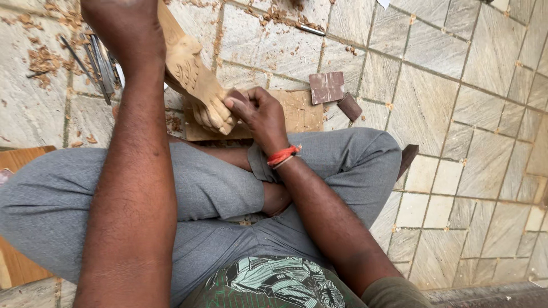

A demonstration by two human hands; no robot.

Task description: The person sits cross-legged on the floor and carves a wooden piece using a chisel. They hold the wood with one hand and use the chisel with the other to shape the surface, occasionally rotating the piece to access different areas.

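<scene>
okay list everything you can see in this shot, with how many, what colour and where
carved wooden piece: one, pale tan, tilted over the board at centre top
flat wooden board: one, light brown, on the floor under the carving
sandpaper pieces: two, reddish brown, on the floor right of the board
metal carving tools: several, grey, lying in a bunch at upper left
wood shavings: scattered, tan, on the tiles at upper left and top
stone tile floor: grey-beige, all around
wooden plank: one, orange-brown, at left edge
thread wristband: one, red-orange, on the right wrist
trousers: grey, legs crossed
left hand: grip on the carving's upper part
right hand: fingertips pressed against the carving's lower end
</scene>
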